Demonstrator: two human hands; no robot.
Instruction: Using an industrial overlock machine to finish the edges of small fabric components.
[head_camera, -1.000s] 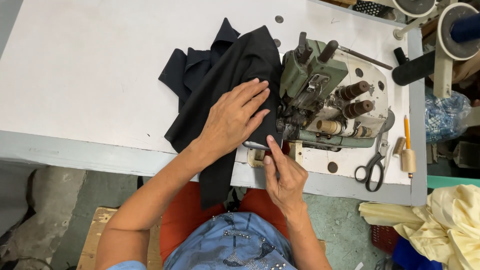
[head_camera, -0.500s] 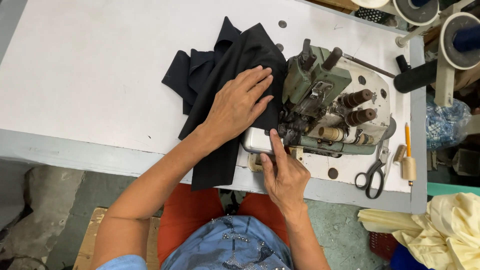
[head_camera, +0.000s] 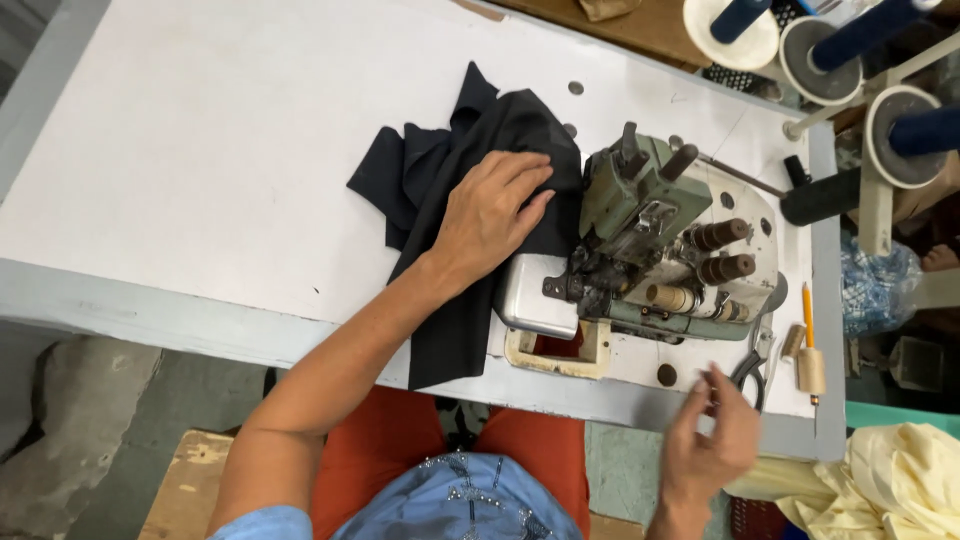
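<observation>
My left hand (head_camera: 490, 215) lies flat, fingers spread, on a piece of black cloth (head_camera: 440, 180) that is bunched on the white table and hangs over its front edge. The cloth's right side reaches the green sewing machine (head_camera: 650, 240). My right hand (head_camera: 715, 435) hovers blurred at the table's front edge, fingers partly curled with nothing visible in them, just in front of a pair of scissors (head_camera: 750, 365) that lies right of the machine.
The white table (head_camera: 200, 150) stretches left and back. A yellow pencil (head_camera: 807, 315) and a small wooden piece (head_camera: 811, 370) lie near the right edge. Thread cones (head_camera: 905, 130) stand on a rack at back right. Yellow cloth (head_camera: 890, 490) sits low right.
My right hand left the machine's front and moved right toward the scissors. My left hand slid the black cloth further back along the machine. The view shifted.
</observation>
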